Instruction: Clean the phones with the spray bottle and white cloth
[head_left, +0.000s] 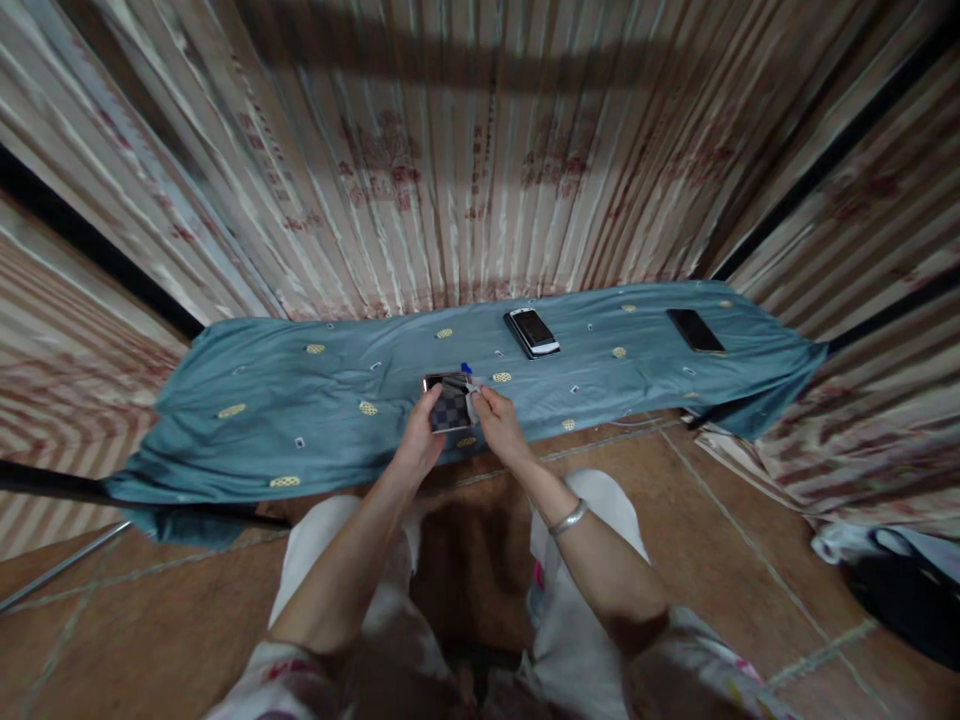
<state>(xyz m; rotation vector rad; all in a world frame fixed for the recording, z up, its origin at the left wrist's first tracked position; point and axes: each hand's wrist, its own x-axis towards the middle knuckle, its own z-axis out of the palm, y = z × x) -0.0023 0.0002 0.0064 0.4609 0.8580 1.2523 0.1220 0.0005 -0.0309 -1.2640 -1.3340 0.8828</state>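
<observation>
Here the phone (450, 404) sat btwn both hands, long axis pointing away; left hand (421, 445) gripped its left edge, right hand (498, 424) pinched a small wipe (472, 400) at its right edge.

The space was enclosed by striped curtains (465, 150) with faded red prints. A blue cloth (300, 400) was spread over the bench, above a brown tiled floor (712, 520).

A long, low tabletop (225, 470) stands on a brown tiled floor (720, 520). A blue cloth (315, 400) with small yellow spots covers it all and hangs over the ends. A white phone (533, 331) lies on the cloth near the back edge. A black phone (695, 329) lies farther right, well apart from the white one.
</observation>
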